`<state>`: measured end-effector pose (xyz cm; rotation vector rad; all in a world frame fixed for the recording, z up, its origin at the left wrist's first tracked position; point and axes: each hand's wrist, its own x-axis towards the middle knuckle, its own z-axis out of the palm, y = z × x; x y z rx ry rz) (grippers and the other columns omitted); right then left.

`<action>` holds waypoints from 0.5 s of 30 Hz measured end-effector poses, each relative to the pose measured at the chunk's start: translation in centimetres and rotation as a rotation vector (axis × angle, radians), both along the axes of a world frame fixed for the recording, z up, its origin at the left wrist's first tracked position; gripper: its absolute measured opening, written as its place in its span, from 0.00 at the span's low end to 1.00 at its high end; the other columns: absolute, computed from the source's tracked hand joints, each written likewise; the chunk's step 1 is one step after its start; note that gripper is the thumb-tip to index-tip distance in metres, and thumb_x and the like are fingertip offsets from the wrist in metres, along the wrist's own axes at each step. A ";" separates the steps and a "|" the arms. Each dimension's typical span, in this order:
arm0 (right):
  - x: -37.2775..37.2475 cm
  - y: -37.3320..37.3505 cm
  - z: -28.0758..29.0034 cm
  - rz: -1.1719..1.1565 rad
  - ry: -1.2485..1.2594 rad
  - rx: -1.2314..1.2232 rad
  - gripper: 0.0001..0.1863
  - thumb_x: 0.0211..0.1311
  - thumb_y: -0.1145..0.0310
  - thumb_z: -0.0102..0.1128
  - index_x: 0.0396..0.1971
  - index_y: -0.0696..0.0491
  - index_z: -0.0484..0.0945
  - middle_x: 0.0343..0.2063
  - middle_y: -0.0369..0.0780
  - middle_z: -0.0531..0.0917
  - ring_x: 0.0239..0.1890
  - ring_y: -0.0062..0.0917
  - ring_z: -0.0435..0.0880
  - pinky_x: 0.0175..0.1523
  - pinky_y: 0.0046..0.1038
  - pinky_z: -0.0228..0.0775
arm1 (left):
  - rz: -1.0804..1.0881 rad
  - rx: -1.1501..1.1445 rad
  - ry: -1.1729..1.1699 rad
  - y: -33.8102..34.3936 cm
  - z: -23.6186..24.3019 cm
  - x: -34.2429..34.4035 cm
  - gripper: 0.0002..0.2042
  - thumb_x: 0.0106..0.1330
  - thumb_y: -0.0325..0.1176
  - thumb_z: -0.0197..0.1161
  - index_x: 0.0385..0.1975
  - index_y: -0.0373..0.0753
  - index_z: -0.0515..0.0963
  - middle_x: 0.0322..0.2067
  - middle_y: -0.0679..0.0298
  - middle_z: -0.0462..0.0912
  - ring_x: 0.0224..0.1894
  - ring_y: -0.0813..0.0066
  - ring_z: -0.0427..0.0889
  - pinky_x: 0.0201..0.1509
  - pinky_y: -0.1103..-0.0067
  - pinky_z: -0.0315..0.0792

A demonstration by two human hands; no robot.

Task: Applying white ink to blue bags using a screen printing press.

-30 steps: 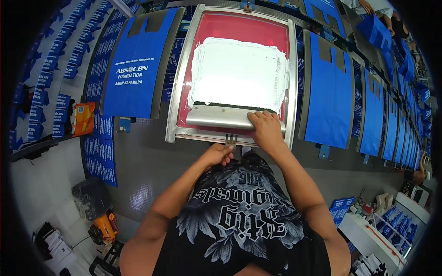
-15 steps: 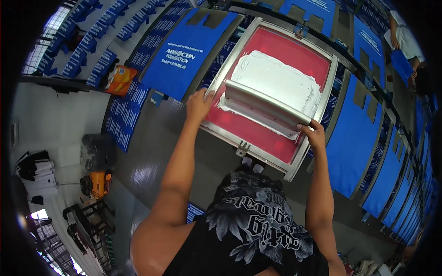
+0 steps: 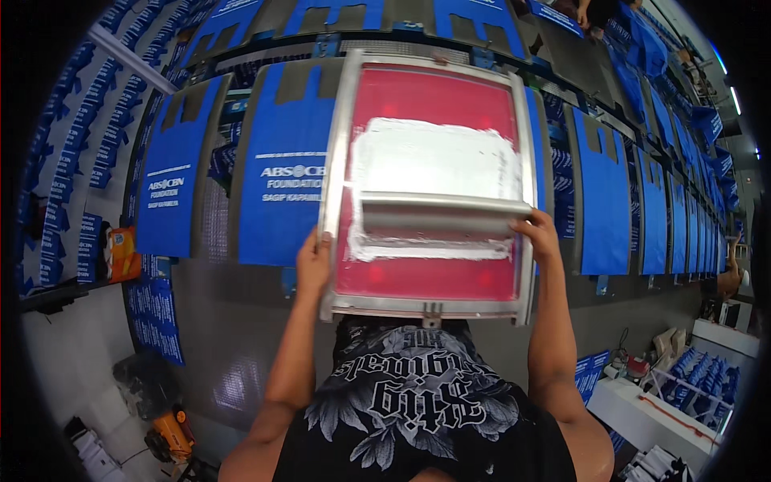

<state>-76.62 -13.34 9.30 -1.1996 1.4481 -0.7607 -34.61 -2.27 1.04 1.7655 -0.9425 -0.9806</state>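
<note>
Two long axes: frame [image 3: 341,161] forward, in left fingers [image 3: 323,243]; squeegee [image 3: 442,210] crosswise, right end in right fingers [image 3: 526,228].

We stretch both bare arms forward, the left forearm [image 3: 295,345] slanting slightly inward, the right forearm [image 3: 554,333] nearly straight ahead. Our left grip [image 3: 312,263] points away from us, thumb uppermost, fingers mostly hidden; our right grip [image 3: 539,234] sits farther forward, bent inward, thumb and fingers pinched.
</note>
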 end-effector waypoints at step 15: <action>-17.2 -3.6 -3.6 0.079 0.125 -0.071 0.18 0.40 0.69 0.68 0.35 0.60 0.81 0.27 0.36 0.81 0.31 0.21 0.77 0.40 0.25 0.69 | 0.024 0.000 -0.097 -1.5 -1.0 -16.1 0.19 0.68 0.38 0.52 0.52 0.30 0.72 0.45 0.53 0.79 0.47 0.70 0.76 0.52 0.77 0.68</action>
